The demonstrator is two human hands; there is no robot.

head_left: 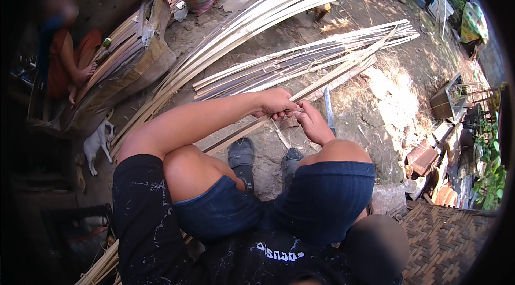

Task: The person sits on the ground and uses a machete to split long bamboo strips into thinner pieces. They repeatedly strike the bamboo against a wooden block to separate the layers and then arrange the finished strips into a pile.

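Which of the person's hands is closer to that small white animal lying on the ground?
Left. The left hand grips a bamboo strip above the knees, on the side of the white animal at far left. The right hand sits just beyond it, farther away.

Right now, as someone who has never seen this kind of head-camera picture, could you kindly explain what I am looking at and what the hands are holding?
This is one wide fisheye view from a camera on a seated person's head, looking down past their knees, so straight edges bend near the rim. No machine is involved, only two bare hands. The left hand and right hand meet on a thin bamboo strip that runs away up to the right. A knife blade shows beside the right hand; whether that hand grips it is unclear. On the dirt ground lie bundles of long bamboo strips. A small white animal stands at left, and a woven mat lies lower right.
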